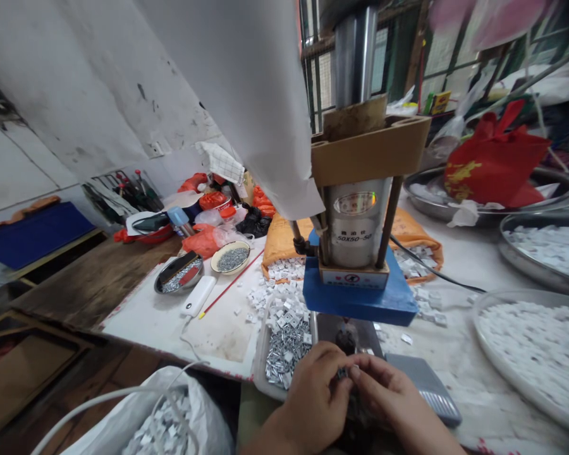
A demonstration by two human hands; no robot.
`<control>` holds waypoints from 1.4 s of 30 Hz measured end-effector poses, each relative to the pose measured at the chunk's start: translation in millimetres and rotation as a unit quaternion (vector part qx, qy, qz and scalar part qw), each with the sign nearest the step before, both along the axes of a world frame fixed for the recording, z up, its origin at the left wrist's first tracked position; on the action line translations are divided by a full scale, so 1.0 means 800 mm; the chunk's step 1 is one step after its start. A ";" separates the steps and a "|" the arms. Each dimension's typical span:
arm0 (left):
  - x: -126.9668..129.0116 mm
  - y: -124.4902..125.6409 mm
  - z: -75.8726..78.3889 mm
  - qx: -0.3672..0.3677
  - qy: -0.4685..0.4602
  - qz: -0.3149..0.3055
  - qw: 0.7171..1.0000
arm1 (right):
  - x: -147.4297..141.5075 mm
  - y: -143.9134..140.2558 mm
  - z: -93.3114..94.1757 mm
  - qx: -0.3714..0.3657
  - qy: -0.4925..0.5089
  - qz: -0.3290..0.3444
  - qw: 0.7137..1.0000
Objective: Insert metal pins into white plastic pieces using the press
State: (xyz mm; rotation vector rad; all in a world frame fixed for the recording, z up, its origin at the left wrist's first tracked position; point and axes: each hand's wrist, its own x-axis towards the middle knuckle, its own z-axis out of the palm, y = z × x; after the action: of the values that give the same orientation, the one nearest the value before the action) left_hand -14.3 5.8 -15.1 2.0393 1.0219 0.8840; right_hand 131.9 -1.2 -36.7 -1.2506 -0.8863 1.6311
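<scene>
My left hand [315, 388] is closed in a pinch around a small dark metal piece [342, 373], too small to name exactly. Thumb and forefinger of my right hand [384, 385] press together right beside it; what they pinch is hidden. Both hands are just in front of the base of a press [355, 221] with a blue block [360, 294] under its cylinder. Left of my hands, a clear plastic tray [260, 370] holds metal nails [284, 347] and small white square clips [287, 316].
A grey pedal-like box [427, 388] lies right of my hands. Round trays of white pieces [535, 354] stand farther right. Orange sacks [282, 237] spill clips behind the press. Bowls of metal parts [232, 259], a white power bank [199, 296] and a red stick [232, 282] lie leftward. A white bag [208, 411] stands below.
</scene>
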 end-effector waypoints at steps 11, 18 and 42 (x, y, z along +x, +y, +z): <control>0.000 0.000 -0.003 -0.001 -0.012 0.000 1.000 | 0.000 0.000 0.004 0.023 -0.011 0.005 1.000; 0.001 0.000 -0.003 0.004 -0.005 0.001 1.000 | 0.000 0.000 0.002 0.013 -0.007 0.004 1.000; 0.002 -0.002 -0.008 0.001 -0.003 0.007 1.000 | 0.000 -0.002 -0.002 0.014 -0.011 -0.005 1.000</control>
State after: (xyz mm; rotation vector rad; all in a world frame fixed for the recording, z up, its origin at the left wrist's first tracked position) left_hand -12.8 4.1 -21.5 2.0320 1.0326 0.8978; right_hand 132.2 -3.0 -37.9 -1.2535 -0.9128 1.5950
